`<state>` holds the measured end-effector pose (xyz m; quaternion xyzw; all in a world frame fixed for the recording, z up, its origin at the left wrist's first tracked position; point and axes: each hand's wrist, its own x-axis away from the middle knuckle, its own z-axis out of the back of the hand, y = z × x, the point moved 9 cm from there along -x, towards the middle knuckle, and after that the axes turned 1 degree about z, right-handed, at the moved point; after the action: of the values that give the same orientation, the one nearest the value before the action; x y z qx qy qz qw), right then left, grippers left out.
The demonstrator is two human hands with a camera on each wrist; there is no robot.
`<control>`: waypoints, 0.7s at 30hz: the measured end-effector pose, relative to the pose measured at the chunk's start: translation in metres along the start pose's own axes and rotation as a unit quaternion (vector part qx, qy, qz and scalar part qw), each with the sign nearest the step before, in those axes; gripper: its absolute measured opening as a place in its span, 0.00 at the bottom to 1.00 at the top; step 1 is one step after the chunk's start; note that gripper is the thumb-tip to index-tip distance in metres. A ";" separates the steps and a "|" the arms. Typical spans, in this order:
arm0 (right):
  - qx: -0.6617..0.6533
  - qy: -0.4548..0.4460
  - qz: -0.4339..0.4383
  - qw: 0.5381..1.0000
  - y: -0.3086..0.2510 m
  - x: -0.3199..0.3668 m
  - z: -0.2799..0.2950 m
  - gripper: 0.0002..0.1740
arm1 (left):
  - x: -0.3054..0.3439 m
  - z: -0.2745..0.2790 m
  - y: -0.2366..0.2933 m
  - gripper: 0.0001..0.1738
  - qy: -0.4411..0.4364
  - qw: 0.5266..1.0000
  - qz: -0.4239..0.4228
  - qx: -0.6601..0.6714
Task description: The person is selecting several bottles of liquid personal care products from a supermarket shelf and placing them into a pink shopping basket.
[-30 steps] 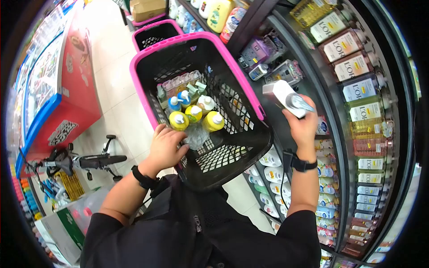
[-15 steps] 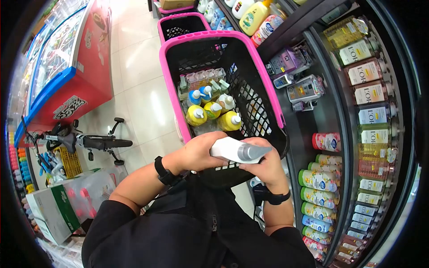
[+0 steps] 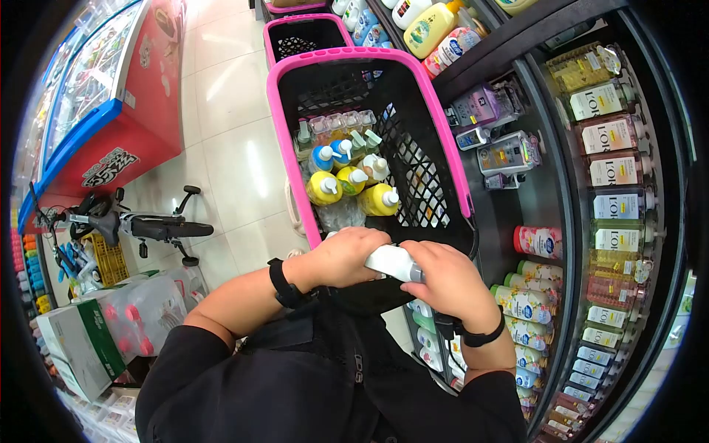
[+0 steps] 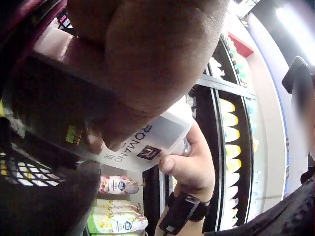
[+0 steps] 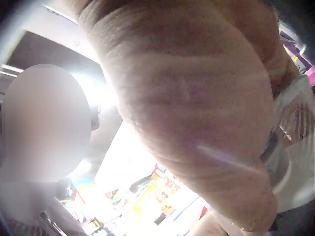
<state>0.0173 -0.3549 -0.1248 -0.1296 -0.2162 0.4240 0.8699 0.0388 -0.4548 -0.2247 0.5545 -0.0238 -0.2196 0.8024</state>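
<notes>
Gripping a white bottle [image 3: 391, 262] between them, the left hand [image 3: 353, 256] and the right hand [image 3: 451, 283] are holding it tilted in front of the torso, at the near end of a black basket with a pink rim [image 3: 447, 140]. The left hand is curling its fingers round the bottle body; the right hand is grasping the grey-capped end, its thumb resting beside the label, which is reading ROMANO in the left wrist view. Directly beyond the grip, inside the basket, clear plastic wrap [image 3: 343, 213] is lying nearest the left hand, three yellow pump bottles [image 3: 379, 199] are standing just past it, and two blue pump bottles [image 3: 323, 157] are standing farther on. To the right of the grip, a dark shelf is holding rows of printed bottles [image 3: 526, 304]; farther right, a rack is carrying bottles with white labels [image 3: 609, 136]. Well apart to the left of the grip, a small bicycle [image 3: 166, 227] is standing beside a red freezer [image 3: 148, 118]. A black wristband [image 3: 282, 282] is encircling the left wrist, and another is encircling the right.
</notes>
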 end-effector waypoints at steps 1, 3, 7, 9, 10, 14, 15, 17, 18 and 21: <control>0.015 -0.017 -0.011 1.000 0.003 -0.003 -0.005 0.29 | 0.000 -0.004 -0.003 0.31 -0.007 1.000 0.010 -0.003; 0.035 -0.022 -0.012 0.999 0.009 -0.010 -0.010 0.24 | 0.000 -0.007 -0.014 0.30 -0.032 0.997 0.077 0.001; 0.072 -0.020 -0.014 0.997 0.031 -0.026 -0.035 0.21 | 0.002 0.005 -0.008 0.30 0.053 0.972 0.065 -0.219; 0.079 -0.036 -0.024 0.996 0.050 -0.044 -0.053 0.20 | 0.003 0.032 0.000 0.31 0.096 0.948 0.100 -0.287; 0.092 -0.055 -0.039 0.993 0.064 -0.057 -0.067 0.19 | 0.003 0.045 0.001 0.32 0.117 0.933 0.117 -0.321; 0.144 -0.155 -0.121 0.970 0.117 -0.114 -0.133 0.14 | 0.008 0.079 -0.035 0.25 0.187 0.891 0.143 -0.389; 0.147 -0.153 -0.123 0.969 0.127 -0.122 -0.146 0.14 | 0.009 0.078 -0.038 0.23 0.193 0.894 0.134 -0.382; 0.154 -0.149 -0.123 0.969 0.145 -0.141 -0.169 0.15 | 0.012 0.080 -0.039 0.19 0.207 0.898 0.117 -0.370; 0.155 -0.149 -0.136 0.967 0.155 -0.146 -0.180 0.15 | 0.012 0.081 -0.039 0.15 0.215 0.895 0.115 -0.373; 0.154 -0.143 -0.157 0.965 0.173 -0.158 -0.206 0.14 | 0.012 0.082 -0.040 0.14 0.220 0.896 0.121 -0.368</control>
<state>-0.0866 -0.3843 -0.4176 0.1031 -0.2876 0.3246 0.8951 0.0132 -0.5430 -0.2320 0.2470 0.1685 0.0134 0.9542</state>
